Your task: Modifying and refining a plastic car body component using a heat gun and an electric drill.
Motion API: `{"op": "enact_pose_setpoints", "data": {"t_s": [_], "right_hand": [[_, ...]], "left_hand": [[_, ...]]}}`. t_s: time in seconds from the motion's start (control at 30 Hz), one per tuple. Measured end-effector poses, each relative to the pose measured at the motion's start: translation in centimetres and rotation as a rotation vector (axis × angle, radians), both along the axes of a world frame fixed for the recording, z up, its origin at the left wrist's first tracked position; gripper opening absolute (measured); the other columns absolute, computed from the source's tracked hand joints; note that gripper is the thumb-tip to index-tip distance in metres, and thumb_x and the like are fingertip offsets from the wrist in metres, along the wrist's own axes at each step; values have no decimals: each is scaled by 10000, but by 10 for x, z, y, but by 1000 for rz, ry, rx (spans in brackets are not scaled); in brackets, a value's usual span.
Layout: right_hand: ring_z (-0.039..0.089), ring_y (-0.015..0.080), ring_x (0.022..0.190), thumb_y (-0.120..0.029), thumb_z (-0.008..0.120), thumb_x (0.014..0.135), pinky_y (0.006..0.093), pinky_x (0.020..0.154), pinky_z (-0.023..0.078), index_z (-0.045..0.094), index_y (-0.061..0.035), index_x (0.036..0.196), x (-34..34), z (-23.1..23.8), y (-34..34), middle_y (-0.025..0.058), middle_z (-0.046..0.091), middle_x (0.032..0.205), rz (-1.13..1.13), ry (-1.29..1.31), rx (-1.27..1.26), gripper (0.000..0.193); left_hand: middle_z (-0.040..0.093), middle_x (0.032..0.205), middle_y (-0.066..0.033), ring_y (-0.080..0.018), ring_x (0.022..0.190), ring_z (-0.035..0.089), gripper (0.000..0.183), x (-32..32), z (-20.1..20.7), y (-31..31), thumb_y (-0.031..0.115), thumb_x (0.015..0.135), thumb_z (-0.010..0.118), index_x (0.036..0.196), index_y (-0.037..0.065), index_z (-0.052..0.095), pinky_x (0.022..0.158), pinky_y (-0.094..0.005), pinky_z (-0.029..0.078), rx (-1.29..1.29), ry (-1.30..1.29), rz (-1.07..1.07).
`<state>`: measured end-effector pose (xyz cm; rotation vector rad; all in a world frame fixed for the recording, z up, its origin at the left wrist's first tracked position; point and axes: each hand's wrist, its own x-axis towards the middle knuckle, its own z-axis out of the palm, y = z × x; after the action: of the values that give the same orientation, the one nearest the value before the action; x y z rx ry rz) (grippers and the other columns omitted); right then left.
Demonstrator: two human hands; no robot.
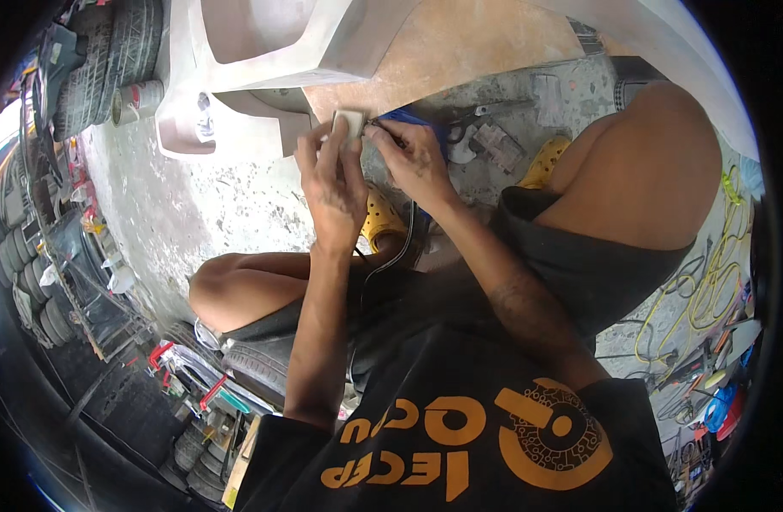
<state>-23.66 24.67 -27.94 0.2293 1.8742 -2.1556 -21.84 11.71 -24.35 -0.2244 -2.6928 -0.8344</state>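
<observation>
My left hand is closed on a small pale block, held by the fingers near the edge of a brown board. Close beside it, my right hand pinches something small and dark, too small to name, its tip near the block. Beyond and to the left of my hands stands a large pale moulded panel with wide openings. Behind my right hand lies something blue, partly hidden.
Stacked tyres and a tin can stand at the far left. A dark-handled tool and a greyish block lie right of my hands. Yellow cable coils on the right floor. My yellow clogs flank the work.
</observation>
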Motion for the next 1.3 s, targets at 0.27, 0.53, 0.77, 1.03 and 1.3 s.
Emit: {"op": "enact_pose_setpoints", "data": {"t_s": [0.27, 0.53, 0.77, 1.03, 1.3], "right_hand": [[472, 72, 465, -253, 608, 1013, 284, 424, 364, 701, 24, 930, 2, -2, -3, -7, 493, 588, -27, 28, -56, 304], [480, 77, 663, -194, 607, 985, 334, 585, 422, 711, 60, 1027, 4, 5, -1, 150, 603, 696, -16, -34, -68, 277], [464, 54, 634, -180, 614, 977, 322, 537, 389, 702, 61, 967, 3, 6, -4, 52, 561, 637, -30, -24, -95, 257], [494, 88, 641, -199, 625, 976, 347, 579, 430, 702, 64, 970, 3, 3, -3, 140, 591, 655, -55, 76, -78, 274], [579, 130, 663, -201, 609, 987, 356, 638, 478, 723, 52, 1035, 4, -3, 4, 197, 659, 724, -13, 43, -30, 282]], "left_hand": [[615, 1143, -222, -382, 1008, 582, 305, -4, 1, 2, -35, 925, 651, 1229, -28, 674, 856, -443, 501, 74, -33, 12], [620, 1164, -201, -346, 1027, 607, 292, -14, 4, 8, -23, 938, 651, 1229, -19, 678, 833, -417, 522, 67, -34, 44], [642, 1118, -177, -309, 985, 635, 291, -10, -2, -1, -41, 938, 650, 1227, -13, 678, 807, -379, 532, -65, 63, -16], [608, 1134, -215, -358, 1004, 617, 280, -18, 8, 2, -22, 948, 643, 1227, -32, 675, 820, -418, 534, -21, 10, -19], [596, 1161, -203, -311, 1030, 628, 282, 4, 26, 2, -21, 953, 643, 1233, -22, 667, 833, -380, 554, 158, -137, 105]]}}
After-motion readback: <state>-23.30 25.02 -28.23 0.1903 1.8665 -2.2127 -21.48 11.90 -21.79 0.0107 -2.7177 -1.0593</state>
